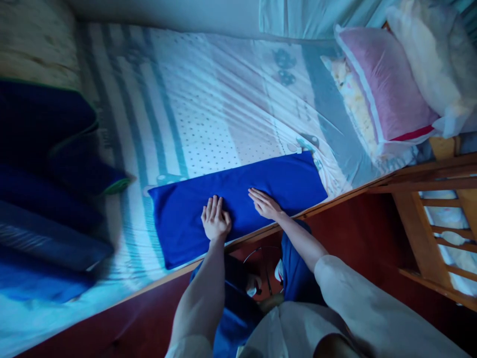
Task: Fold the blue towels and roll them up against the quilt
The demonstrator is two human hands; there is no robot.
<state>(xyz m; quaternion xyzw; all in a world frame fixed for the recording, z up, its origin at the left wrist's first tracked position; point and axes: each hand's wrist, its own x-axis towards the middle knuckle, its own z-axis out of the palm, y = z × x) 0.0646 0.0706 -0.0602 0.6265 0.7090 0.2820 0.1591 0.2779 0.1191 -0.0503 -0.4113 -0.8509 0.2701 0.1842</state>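
Observation:
A blue cloth (179, 219), folded into a long rectangle, lies along the near edge of the bed. My left hand (216, 219) rests flat on its middle, palm down with the fingers stretched out. Further right on the same cloth, my right hand (264, 203) lies flat too, its fingers extended and close together. A small white tag (299, 150) shows at the cloth's far right corner. Neither hand grips anything.
The bed has a striped, dotted sheet (208, 114). Dark blue folded cloths (48, 214) are stacked at the left. A pink pillow (395, 84) lies at the right end. The wooden bed edge (357, 191) runs in front, with a slatted wooden frame (421, 233) at right.

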